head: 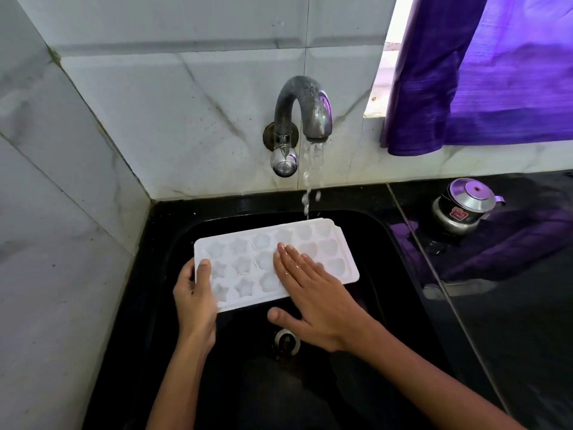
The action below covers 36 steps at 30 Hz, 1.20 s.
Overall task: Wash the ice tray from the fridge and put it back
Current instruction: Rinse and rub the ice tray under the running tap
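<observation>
Black sink [366, 231] under marble tiles [161, 97]; left hand [195, 293] grips ice tray [245, 265], right hand [313, 293] flat on it.

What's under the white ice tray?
Under the ice tray is the black sink, with its drain just below the tray's near edge. The sink floor directly beneath the tray is hidden.

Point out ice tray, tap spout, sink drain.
ice tray [248, 262]: head view, star-shaped cell near its middle.
tap spout [305, 97]: head view, top of the curved pipe.
sink drain [286, 339]: head view, metal ring.
</observation>
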Each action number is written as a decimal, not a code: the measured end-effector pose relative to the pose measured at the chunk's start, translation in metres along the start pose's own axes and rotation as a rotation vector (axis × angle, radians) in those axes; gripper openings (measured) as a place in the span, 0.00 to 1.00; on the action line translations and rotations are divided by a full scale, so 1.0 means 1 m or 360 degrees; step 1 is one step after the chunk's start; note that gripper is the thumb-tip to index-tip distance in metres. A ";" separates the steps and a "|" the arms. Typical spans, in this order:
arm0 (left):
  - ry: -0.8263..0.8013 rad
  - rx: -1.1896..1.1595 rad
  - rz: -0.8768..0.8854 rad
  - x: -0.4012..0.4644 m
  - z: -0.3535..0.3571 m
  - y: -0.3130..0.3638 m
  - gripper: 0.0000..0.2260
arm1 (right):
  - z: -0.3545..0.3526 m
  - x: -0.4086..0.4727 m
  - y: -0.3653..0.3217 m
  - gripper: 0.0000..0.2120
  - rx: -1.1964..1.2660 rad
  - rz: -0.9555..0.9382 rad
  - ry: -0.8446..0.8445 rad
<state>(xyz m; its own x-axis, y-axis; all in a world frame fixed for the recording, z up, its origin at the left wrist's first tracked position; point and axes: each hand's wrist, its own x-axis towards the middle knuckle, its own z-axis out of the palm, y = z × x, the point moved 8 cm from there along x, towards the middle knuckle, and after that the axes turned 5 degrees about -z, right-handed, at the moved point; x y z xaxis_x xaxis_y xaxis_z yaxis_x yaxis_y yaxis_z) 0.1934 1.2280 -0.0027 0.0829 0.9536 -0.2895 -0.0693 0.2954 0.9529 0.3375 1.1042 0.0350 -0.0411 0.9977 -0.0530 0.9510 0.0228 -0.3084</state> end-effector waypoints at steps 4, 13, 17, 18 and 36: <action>-0.0055 -0.0028 -0.0027 0.004 -0.004 0.001 0.06 | -0.009 -0.010 0.029 0.42 0.0032 0.0234 0.0045; -0.0090 -0.0017 0.0038 -0.005 0.015 0.001 0.07 | -0.007 0.007 -0.001 0.42 0.0000 0.0028 0.0031; -0.0061 -0.0030 0.0011 0.000 0.001 0.000 0.07 | -0.006 -0.010 0.019 0.40 0.0009 0.0153 0.0046; -0.0071 -0.0041 0.0000 0.001 0.000 -0.002 0.07 | -0.008 -0.012 0.028 0.40 0.0016 0.0234 0.0051; -0.0187 -0.0037 -0.0025 -0.011 0.027 -0.008 0.07 | -0.012 -0.008 0.040 0.38 -0.0009 0.0285 0.0047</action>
<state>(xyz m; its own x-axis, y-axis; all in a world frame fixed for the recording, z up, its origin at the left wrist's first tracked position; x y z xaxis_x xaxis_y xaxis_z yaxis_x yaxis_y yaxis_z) 0.2201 1.2132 -0.0049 0.1997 0.9359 -0.2903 -0.0902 0.3126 0.9456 0.3792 1.0978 0.0346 0.1381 0.9873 -0.0789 0.9441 -0.1553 -0.2909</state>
